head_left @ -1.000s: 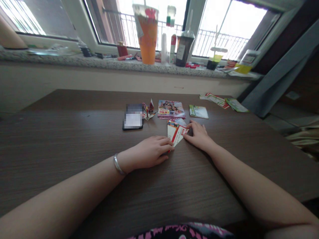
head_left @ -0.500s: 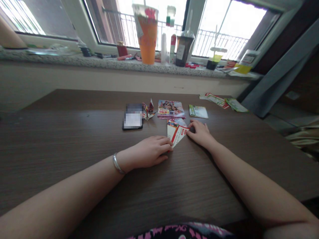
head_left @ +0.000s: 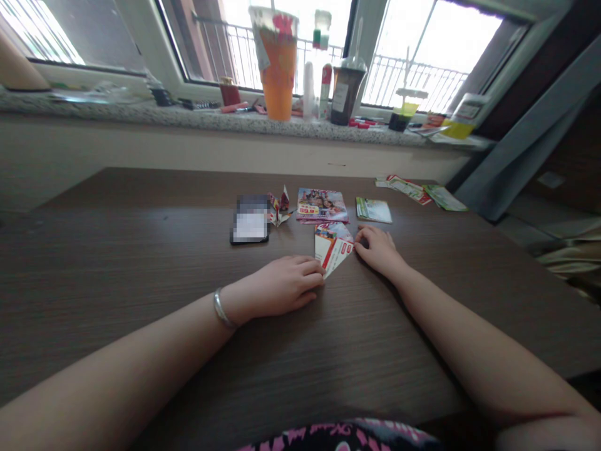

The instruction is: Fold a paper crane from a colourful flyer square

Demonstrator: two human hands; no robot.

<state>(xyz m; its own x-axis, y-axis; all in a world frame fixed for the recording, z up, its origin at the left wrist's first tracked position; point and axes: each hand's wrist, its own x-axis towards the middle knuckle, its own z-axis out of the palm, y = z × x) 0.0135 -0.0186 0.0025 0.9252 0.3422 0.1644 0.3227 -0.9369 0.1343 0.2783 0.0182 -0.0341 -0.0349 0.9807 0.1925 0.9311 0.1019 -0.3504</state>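
Note:
A partly folded sheet of printed paper [head_left: 335, 250], white with red and coloured print, lies on the table with its flap brought to a point at the right. My left hand [head_left: 286, 285], a silver bangle at its wrist, has its fingertips closed on the lower left edge of the sheet. At the right point, the bent thumb and fingers of my right hand [head_left: 378, 248] pinch the corner; the fingertips are partly hidden. Just beyond lies a stack of colourful printed leaflets [head_left: 322, 205]. Left of that stands a folded paper figure [head_left: 280, 210].
A dark device with a blurred screen [head_left: 250, 219] lies left of the paper figure. Green-and-white papers [head_left: 374, 210] rest beyond my right hand, with more paper strips [head_left: 410, 190] at the far right edge. An orange cup [head_left: 280, 75] and bottles line the windowsill [head_left: 188, 119].
My right hand has shifted very slightly to the right at the paper's corner. The left hand and the other things look unmoved.

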